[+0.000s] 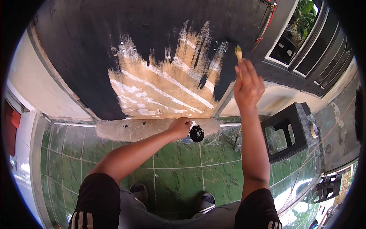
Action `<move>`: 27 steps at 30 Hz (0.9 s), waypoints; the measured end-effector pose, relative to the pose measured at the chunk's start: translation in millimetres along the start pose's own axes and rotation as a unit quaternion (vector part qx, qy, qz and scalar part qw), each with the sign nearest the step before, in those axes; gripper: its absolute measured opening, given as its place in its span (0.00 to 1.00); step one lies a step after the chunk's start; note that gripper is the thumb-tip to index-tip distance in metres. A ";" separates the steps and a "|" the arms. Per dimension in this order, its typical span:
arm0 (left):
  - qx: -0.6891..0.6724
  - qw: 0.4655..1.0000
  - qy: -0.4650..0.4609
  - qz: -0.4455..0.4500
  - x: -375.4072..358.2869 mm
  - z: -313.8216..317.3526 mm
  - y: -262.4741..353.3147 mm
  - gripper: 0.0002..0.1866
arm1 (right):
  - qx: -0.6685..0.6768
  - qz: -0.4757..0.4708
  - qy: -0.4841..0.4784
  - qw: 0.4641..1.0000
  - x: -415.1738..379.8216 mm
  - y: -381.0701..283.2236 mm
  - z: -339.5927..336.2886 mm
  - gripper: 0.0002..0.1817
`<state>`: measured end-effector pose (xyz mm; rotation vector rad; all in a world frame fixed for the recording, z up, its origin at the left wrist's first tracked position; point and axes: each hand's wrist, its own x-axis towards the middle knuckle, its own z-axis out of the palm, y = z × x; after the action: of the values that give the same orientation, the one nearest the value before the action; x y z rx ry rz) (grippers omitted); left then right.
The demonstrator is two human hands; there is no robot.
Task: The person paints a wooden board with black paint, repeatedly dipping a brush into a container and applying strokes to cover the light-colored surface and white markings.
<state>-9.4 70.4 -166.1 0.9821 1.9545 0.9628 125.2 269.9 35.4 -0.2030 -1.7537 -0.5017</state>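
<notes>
My right hand (249, 86) is raised in front of the door panel, its fingers closed round the handle of a paintbrush (239, 54) with the bristles pointing up. Lower down, my left hand (180, 128) grips the rim of a small paint cup (197, 133) with black paint inside. Behind both hands stands a wooden panel (160, 87), coated black at its top and sides. Its lower middle is bare tan wood with white diagonal stripes and ragged black brush strokes along the upper edge.
A black plastic stool (289, 131) lies on its side at the right, with a roll of tape (314, 130) on it. A window (301, 34) is at the upper right. Green tiles (175, 183) cover the floor, where my sandalled feet (206, 201) stand.
</notes>
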 end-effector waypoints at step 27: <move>0.011 1.000 0.005 0.022 3.2 1.7 -6.5 0.18 | 0.022 0.030 0.006 0.999 10.3 -1.1 -11.7 0.11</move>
<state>-11.4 70.9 -173.3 1.0394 1.9620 0.9737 132.6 262.5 47.0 -0.2206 -1.7397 -0.4202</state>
